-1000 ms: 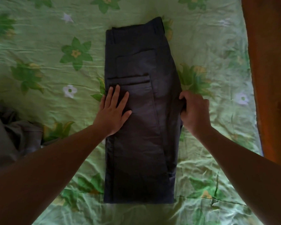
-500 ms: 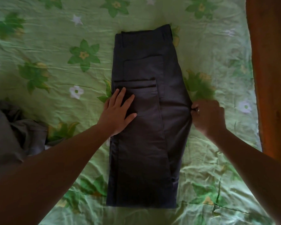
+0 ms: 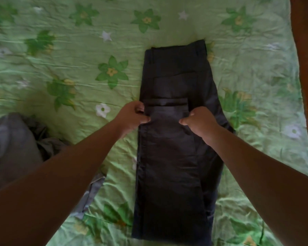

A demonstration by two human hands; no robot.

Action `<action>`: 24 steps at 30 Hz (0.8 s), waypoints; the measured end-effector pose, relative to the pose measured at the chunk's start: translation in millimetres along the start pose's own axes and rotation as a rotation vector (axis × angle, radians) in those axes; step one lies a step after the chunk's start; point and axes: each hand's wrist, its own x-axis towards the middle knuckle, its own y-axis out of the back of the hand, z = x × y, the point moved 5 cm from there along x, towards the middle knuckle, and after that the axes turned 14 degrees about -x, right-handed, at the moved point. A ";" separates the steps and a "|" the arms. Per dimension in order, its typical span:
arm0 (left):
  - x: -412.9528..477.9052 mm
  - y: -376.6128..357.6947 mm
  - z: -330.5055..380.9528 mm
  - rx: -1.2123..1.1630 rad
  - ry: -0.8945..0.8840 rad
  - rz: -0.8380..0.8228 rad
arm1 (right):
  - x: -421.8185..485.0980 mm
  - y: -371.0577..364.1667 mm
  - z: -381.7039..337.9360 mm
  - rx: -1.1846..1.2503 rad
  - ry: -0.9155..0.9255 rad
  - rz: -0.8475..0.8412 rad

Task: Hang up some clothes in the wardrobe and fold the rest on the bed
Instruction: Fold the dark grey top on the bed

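My fingertips are mostly out of sight. On my left hand the fingers are curled in over the left edge of the dark trousers, thumb on top of the cloth, so I grip that edge, though the tips themselves are tucked away. My right hand is a fist seen from the back. The thumb lies on the fabric pointing toward my other hand, and the fingers fold under the knuckles where the upper layer meets the one below. It seems to pinch the cloth there, but the pinch itself is covered by the hand.

The trousers lie flat on the bedsheet, folded lengthwise, waistband away from me and legs running toward me. Their near end is dim and fades into shadow at the bottom edge, and my right forearm covers part of their right side. The slit of a back pocket shows just beyond my hands.

A grey garment is heaped at the left, cut off by the picture's edge and partly under my left forearm, so I cannot tell what it is. A wooden board runs down the right side, also cut off.

I count one pair of trousers, one grey heap, one board and two hands.
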 end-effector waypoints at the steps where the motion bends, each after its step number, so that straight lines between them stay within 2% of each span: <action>1: -3.1 1.2 -2.2 -0.040 -0.009 0.008 | -1.0 -1.7 -0.5 -0.007 0.018 -0.004; 5: -9.0 3.5 -8.2 -0.136 -0.025 0.041 | -13.1 -1.8 3.3 0.122 0.058 0.172; 9: -12.9 4.4 -2.9 -0.227 -0.035 0.090 | -19.3 2.4 2.2 0.241 0.080 0.212; 14: 40.5 19.4 51.0 -0.326 -0.130 0.197 | 31.3 56.7 -32.4 0.346 0.133 0.314; 16: 63.1 15.8 62.2 -0.356 -0.064 0.195 | 55.6 61.0 -39.9 0.414 0.012 0.158; 18: 68.2 4.1 51.0 -0.291 0.066 0.146 | 57.6 44.8 -36.1 0.513 -0.147 -0.065; 19: 61.7 -0.7 39.1 -0.280 0.130 0.127 | 49.5 34.4 -29.1 0.519 -0.207 -0.123; 24: -28.6 -3.1 -14.4 -0.334 0.299 0.081 | -28.6 -17.6 28.0 0.541 -0.302 -0.262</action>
